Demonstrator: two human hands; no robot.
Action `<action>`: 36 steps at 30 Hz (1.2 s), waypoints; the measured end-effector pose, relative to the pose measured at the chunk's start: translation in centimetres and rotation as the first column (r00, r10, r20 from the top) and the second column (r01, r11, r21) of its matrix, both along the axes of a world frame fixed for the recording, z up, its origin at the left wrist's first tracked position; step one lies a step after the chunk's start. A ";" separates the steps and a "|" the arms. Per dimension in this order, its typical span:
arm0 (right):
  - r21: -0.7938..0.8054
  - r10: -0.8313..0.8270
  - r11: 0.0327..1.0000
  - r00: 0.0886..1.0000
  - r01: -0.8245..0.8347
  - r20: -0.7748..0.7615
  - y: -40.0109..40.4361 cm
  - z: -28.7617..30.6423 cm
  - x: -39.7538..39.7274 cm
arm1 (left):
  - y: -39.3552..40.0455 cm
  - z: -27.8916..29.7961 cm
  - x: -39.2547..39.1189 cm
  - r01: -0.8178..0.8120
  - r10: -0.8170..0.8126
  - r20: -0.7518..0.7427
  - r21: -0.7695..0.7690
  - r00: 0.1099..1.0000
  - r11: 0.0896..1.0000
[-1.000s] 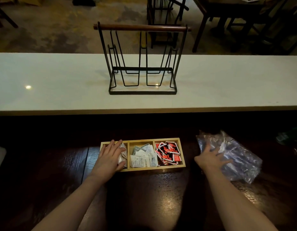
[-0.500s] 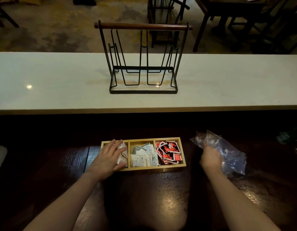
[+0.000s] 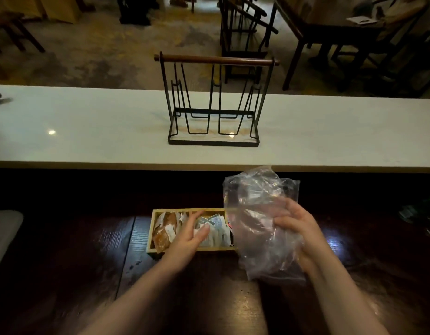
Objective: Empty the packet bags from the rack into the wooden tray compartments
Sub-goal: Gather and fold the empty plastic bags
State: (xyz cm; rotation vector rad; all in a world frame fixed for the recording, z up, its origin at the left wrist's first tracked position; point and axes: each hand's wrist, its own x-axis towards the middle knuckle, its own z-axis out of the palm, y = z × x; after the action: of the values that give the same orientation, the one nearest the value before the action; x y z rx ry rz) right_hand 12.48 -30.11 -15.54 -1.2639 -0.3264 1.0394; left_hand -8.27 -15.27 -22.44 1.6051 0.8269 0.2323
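From the head camera, the right hand (image 3: 297, 228) grips a crumpled clear plastic bag (image 3: 260, 221), fingers curled into its folds, and holds it up off the dark wooden table (image 3: 76, 262). The bag hangs in front of the right end of the wooden tray (image 3: 150, 243), so that end compartment is hidden behind the plastic. Whether anything is inside the bag cannot be told through the creases.

The left hand (image 3: 190, 234) is released, its fingers loosely spread over the tray, reaching across the divider between the left and middle compartments; whether the fingertips touch the packets cannot be told. The left compartment holds brownish packets (image 3: 163, 229) and the middle one holds white and pale blue packets (image 3: 216, 228), piled loosely.

Beyond the dark table runs a long white counter (image 3: 88, 126), higher and farther from the camera. On it stands the black wire rack (image 3: 212, 102) with a wooden bar across its top, upright, well apart from the tray. Behind the counter, dark chairs (image 3: 243, 25) and another table (image 3: 330, 27) stand on a worn floor.
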 end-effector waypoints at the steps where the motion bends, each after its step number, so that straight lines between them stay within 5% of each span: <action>1: 0.040 0.030 0.999 0.997 -0.028 -0.072 0.3 0.1 -0.3 | -0.8 0.6 0.4 0.020 -0.014 0.044 -0.140 0.999 0.990; 5: 0.140 0.195 0.977 0.943 -0.161 -0.271 1.1 -0.4 -1.7 | -2.2 2.4 1.0 -0.027 0.097 0.161 -0.392 0.982 0.920; 10: 0.175 0.302 0.950 0.910 -0.260 -0.283 0.9 -1.1 -2.7 | -1.8 4.4 -0.1 -0.209 0.306 0.204 -0.391 0.930 0.896; 15: -0.006 0.250 0.968 0.964 -0.251 -0.087 1.0 -1.7 -4.1 | -2.3 6.3 -0.2 -0.209 0.293 0.268 -0.302 0.918 0.930; 23: -0.032 0.218 0.975 0.972 -0.221 -0.083 1.1 -0.9 -4.9 | -2.4 5.8 -0.9 -0.429 0.488 0.269 -0.248 0.831 0.868; 36: 0.031 0.090 0.996 0.996 -0.089 -0.009 -0.8 0.9 -1.7 | 0.6 5.9 -5.0 -0.293 0.502 0.239 -0.578 0.831 0.761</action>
State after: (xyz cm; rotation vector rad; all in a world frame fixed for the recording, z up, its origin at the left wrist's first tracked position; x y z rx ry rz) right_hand 10.79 -30.94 -14.68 -1.2253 -0.3921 1.1133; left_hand -13.27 -14.69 -16.59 0.8094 0.8336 0.5659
